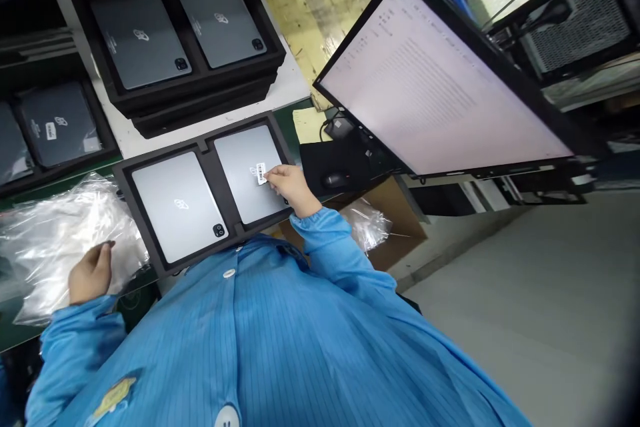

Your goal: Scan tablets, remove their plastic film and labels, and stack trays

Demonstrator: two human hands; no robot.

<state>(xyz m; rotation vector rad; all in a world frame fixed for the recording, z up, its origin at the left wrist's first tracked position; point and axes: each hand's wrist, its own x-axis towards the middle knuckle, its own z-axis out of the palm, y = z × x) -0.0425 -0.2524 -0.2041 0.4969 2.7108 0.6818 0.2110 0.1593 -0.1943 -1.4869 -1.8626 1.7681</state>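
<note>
My right hand (293, 187) pinches a small white barcode label (261, 173) against or just above the back of a silver-grey tablet (240, 153). That tablet lies in the right compartment of a black foam tray (224, 190). In the left compartment sits another silver tablet (175, 213), its camera corner toward me. My left hand (91, 273) is at the near edge of a heap of clear plastic bags (80, 227). Its fingers are curled, thumb against forefinger; whether bag film is between them is hidden.
Stacked foam trays (200, 90) with two dark grey tablets stand behind. Another tray (103, 117) at left holds tablets with labels. A tilted monitor (425, 73), a mouse (336, 179) and an open cardboard box (400, 227) containing plastic are on the right.
</note>
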